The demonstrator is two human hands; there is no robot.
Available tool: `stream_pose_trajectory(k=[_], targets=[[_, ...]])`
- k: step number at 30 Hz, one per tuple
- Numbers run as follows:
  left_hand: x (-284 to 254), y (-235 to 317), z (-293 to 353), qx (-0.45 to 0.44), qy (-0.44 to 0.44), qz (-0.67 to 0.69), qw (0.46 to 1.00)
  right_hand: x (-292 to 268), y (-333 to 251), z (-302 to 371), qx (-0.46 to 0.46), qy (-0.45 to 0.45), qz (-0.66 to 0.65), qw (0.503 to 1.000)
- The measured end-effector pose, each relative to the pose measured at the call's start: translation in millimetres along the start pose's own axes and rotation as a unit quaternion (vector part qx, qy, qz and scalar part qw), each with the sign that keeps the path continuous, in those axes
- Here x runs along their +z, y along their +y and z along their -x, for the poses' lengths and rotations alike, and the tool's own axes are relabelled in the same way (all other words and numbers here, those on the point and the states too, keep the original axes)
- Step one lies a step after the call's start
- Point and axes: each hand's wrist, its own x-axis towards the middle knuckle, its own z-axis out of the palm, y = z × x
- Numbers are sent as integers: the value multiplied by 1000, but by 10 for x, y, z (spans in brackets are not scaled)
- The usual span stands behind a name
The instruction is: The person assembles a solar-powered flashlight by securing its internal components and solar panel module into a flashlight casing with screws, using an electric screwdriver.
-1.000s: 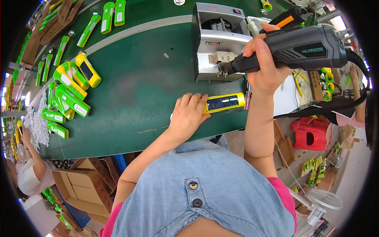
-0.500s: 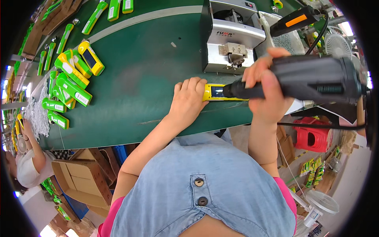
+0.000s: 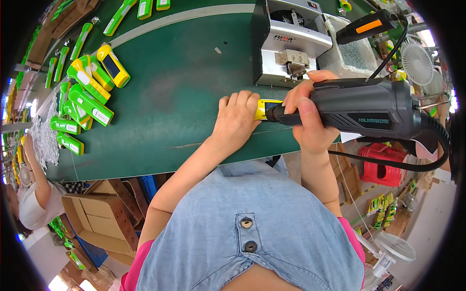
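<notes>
My left hand (image 3: 236, 119) is closed on the end of a yellow flashlight-shaped body (image 3: 262, 112), pressing it against the green worktop (image 3: 170, 123). A dark panel shows on its upper face; the rest lies hidden under my hands and the tool. My right hand (image 3: 313, 116) grips a black corded electric screwdriver (image 3: 376, 114) near its nose. The screwdriver lies almost level in view, its tip over the yellow body near my left fingers. Whether the tip touches a screw is hidden.
A silver-and-black screw feeder (image 3: 291, 43) stands beyond my hands, beside a pale tray (image 3: 352, 53) of small grey pieces. Another black tool (image 3: 366, 26) with an orange band hangs there. Green-and-yellow flashlights (image 3: 90, 104) are heaped at left. A co-worker (image 3: 39, 199) sits far left.
My right hand and the screwdriver have moved left along the yellow body, and the tip is now nearer my left hand. The screwdriver's blur has gone. My left hand has shifted slightly right.
</notes>
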Motion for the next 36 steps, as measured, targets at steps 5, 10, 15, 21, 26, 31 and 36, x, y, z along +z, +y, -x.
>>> stream_pose_trajectory(k=[5,10,15,21,26,31,36], targets=[[44,-23,0,8,5,-11,1000,52,-5,-2,8,-43,67,997],[71,-15,18,10,7,-52,999,42,40,-103,-33,-121,125,984],[43,0,9,1,-1,-53,999,90,32,-63,67,-51,-12,996],[37,5,3,9,5,-75,997,140,41,-52,83,-19,-25,996],[49,2,-14,2,18,-57,998,114,65,-27,62,-19,37,997],[68,-1,-3,-4,16,-47,999,121,90,30,65,42,47,996],[-43,-23,-23,27,24,-54,998,146,-15,-48,31,20,51,998]])
